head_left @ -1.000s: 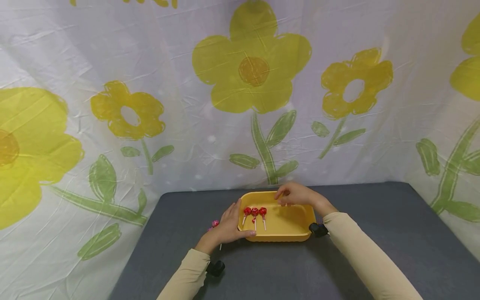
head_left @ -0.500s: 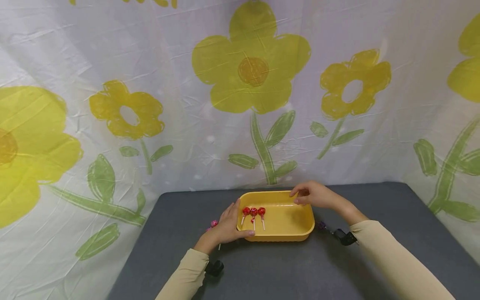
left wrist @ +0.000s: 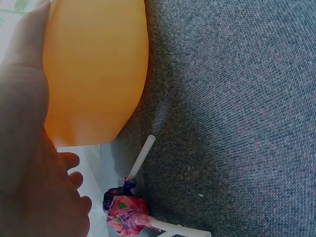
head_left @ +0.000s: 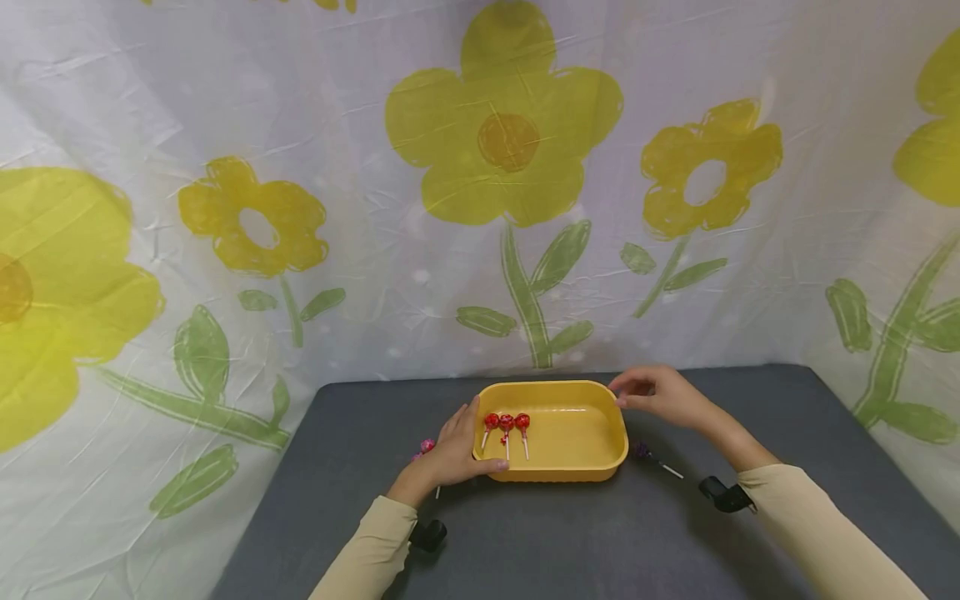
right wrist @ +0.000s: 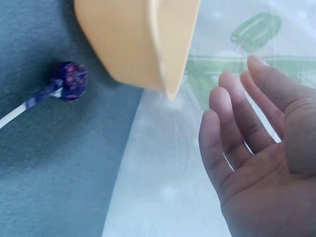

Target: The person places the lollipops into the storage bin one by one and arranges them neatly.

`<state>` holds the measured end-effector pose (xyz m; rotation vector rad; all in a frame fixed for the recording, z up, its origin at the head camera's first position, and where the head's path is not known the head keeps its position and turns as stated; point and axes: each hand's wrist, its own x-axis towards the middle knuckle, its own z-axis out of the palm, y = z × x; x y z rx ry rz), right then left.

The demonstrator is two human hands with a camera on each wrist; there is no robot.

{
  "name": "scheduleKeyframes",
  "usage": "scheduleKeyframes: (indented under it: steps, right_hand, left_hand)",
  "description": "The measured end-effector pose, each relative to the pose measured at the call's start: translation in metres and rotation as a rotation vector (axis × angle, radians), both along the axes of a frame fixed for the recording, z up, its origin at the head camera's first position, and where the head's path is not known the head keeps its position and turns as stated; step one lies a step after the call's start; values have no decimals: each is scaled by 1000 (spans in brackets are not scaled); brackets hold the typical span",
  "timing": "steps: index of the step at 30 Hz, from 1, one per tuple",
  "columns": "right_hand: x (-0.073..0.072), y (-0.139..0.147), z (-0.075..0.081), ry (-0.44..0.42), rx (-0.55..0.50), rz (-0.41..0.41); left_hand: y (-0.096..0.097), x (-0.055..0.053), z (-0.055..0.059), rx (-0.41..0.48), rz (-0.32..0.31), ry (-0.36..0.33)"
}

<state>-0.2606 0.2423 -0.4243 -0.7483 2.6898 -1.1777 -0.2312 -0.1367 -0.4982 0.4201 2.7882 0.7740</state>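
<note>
In the head view, a yellow plastic tray point(head_left: 570, 437) stands on the table with three red lollipops point(head_left: 507, 423) side by side in its left part. My left hand point(head_left: 447, 454) rests against the tray's left side, fingers straight along the wall, thumb at the front rim. Just off the tray's back right corner is my right hand point(head_left: 663, 396), held in the air with nothing in it. Its loosely bent fingers point(right wrist: 232, 118) show in the right wrist view. A purple lollipop point(right wrist: 71, 81) lies on the table right of the tray.
Pink and dark-wrapped lollipops point(left wrist: 127, 215) lie on the table beside my left hand, partly hidden by it in the head view. The dark grey tabletop point(head_left: 555, 542) ends at a white curtain point(head_left: 390, 317) printed with yellow flowers.
My right hand has moved right, from above the tray to beyond its back right corner. The purple lollipop has come into full view. The left hand and the tray stay put.
</note>
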Motion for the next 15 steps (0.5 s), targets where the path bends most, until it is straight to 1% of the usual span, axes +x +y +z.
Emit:
scheduleKeyframes:
  steps: [3, 10, 13, 15]
  right_hand:
    - [3, 6, -4, 16, 0, -24]
    - [10, 13, -17, 20, -30, -58]
    - [14, 14, -23, 30, -40, -56]
    - [16, 14, -26, 38, -48, -40]
  left_hand:
    - [0, 0, 0, -4, 0, 5]
    - [-1, -1, -1, -2, -9, 21]
    - [-1, -1, -1, 0, -10, 25]
    - [-1, -1, -1, -2, -9, 23]
